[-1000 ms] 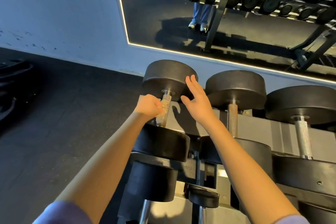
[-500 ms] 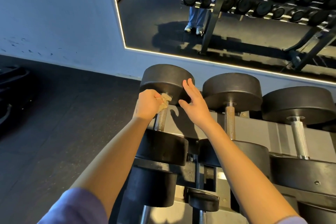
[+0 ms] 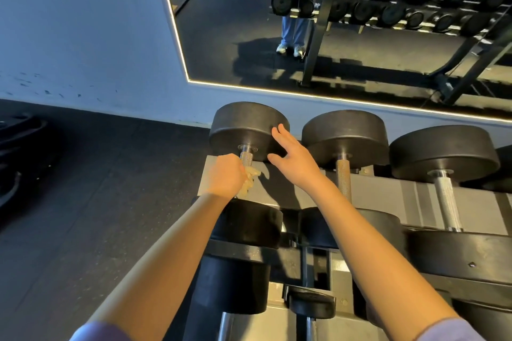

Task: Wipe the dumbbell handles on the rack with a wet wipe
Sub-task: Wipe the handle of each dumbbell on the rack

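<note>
Three black dumbbells lie side by side on the grey rack (image 3: 388, 191). My left hand (image 3: 227, 177) grips a crumpled pale wet wipe (image 3: 249, 180) wrapped round the knurled metal handle (image 3: 246, 157) of the leftmost dumbbell (image 3: 249, 127), low on the bar near the front head. Only the top of that handle shows above my fist. With straight fingers, my right hand (image 3: 293, 158) rests against the side of the same dumbbell's far head. The middle dumbbell's handle (image 3: 343, 177) and the right dumbbell's handle (image 3: 446, 202) are bare.
A lower rack tier holds more dumbbells (image 3: 232, 285) under my arms. Behind the rack a lit-edged wall mirror (image 3: 360, 22) reflects the rack and a standing person's legs. Dark rubber floor (image 3: 97, 188) lies to the left, with black weight plates (image 3: 16, 152) at the far left edge.
My left hand slid the wipe up to the far end of the handle, then back down toward the near head. My right hand stayed on the far head.
</note>
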A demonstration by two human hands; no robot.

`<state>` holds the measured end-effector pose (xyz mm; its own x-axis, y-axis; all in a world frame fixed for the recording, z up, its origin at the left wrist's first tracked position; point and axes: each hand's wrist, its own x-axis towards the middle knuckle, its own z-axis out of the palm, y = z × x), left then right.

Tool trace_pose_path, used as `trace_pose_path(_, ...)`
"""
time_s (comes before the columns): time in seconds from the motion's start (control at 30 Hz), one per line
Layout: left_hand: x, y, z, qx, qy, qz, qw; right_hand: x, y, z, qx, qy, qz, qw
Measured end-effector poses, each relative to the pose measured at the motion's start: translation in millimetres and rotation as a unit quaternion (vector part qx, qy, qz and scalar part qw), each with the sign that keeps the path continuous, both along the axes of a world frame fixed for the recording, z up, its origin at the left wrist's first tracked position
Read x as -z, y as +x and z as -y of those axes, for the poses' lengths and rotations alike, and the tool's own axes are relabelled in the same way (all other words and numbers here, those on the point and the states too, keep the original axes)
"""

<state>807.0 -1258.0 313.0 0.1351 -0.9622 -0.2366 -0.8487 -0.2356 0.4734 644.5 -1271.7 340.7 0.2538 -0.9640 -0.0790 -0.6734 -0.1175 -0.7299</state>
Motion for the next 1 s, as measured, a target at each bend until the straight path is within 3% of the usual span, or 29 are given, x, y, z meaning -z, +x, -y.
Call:
trace_pose_path(0.1,-12.1,-23.0,-9.9,0.012,-0.063,-0.094,0.994,-5.0,-27.4,-22.3,0.038,-0.084,-0.086,0.992)
trace_pose_path(0.2,-14.2,-50.5,-12.2,0.018,-0.086,-0.167,0.982,4.6,-70.2,-47.3,0.099,-0.184,-0.175,0.962)
trace_pose_path(0.27,-10.6,-66.7,-12.3,0.024,-0.079,-0.186,0.979,12.7,-96.9,-57.7,0.134,-0.178,-0.207,0.953)
trace_pose_path(0.4,1.2,-95.1,-13.2,0.04,-0.058,-0.236,0.969,22.7,-133.9,-73.5,0.204,-0.063,-0.17,0.962)
trace_pose_path(0.53,15.4,-123.6,-6.8,0.039,-0.043,-0.268,0.962,28.5,-142.0,-89.0,0.283,0.011,-0.009,0.959)
trace_pose_path(1.0,27.2,-187.8,41.1,0.028,-0.072,-0.255,0.964,31.7,-142.9,-87.8,0.312,-0.008,0.038,0.949)
